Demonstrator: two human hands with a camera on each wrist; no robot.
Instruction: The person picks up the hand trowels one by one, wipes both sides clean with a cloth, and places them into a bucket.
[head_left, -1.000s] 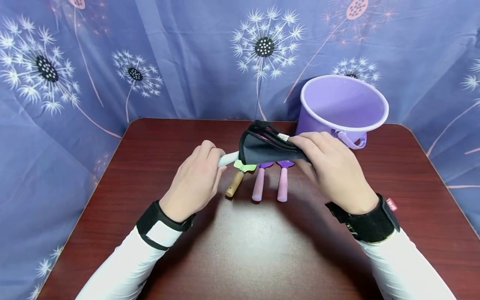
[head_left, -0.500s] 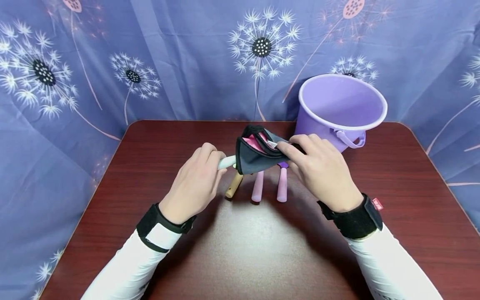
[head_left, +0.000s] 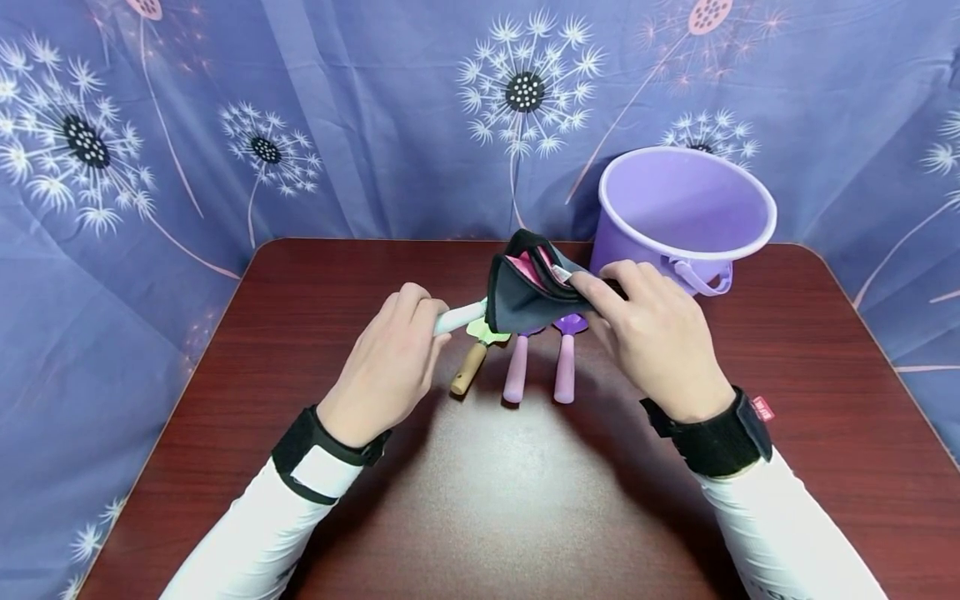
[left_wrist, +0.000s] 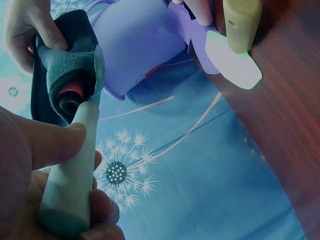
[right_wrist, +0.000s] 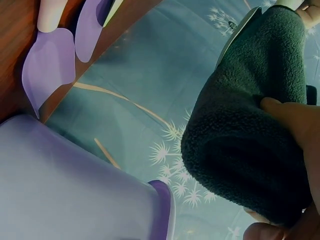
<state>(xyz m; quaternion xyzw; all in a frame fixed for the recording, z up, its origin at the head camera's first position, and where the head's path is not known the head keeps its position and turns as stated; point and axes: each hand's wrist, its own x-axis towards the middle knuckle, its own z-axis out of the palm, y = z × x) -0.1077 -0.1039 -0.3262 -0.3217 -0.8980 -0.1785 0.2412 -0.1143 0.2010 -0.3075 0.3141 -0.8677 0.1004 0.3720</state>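
My left hand (head_left: 390,362) grips the pale mint handle of a small trowel (left_wrist: 72,175) above the table. In the left wrist view its thin blade (left_wrist: 99,75) shows nearly edge-on against a cloth (head_left: 525,308). The cloth is dark grey and fleecy, with black edging, pink inner folds and a white tag. My right hand (head_left: 656,342) pinches the folded cloth from the right, thumb pressed into the fleece in the right wrist view. From the head view the cloth hides the blade.
On the table (head_left: 480,517) lie a wooden-handled trowel (head_left: 470,369) with a light green blade and two pink-handled trowels (head_left: 565,367) with purple blades. A purple bucket (head_left: 637,242) stands at the back right. Behind the table hangs a blue dandelion-print curtain (head_left: 375,125).
The cloth has turned so its pink inner folds show. It dipped toward me, then rose again, showing more of the trowels below. My right hand has shifted slightly left overall.
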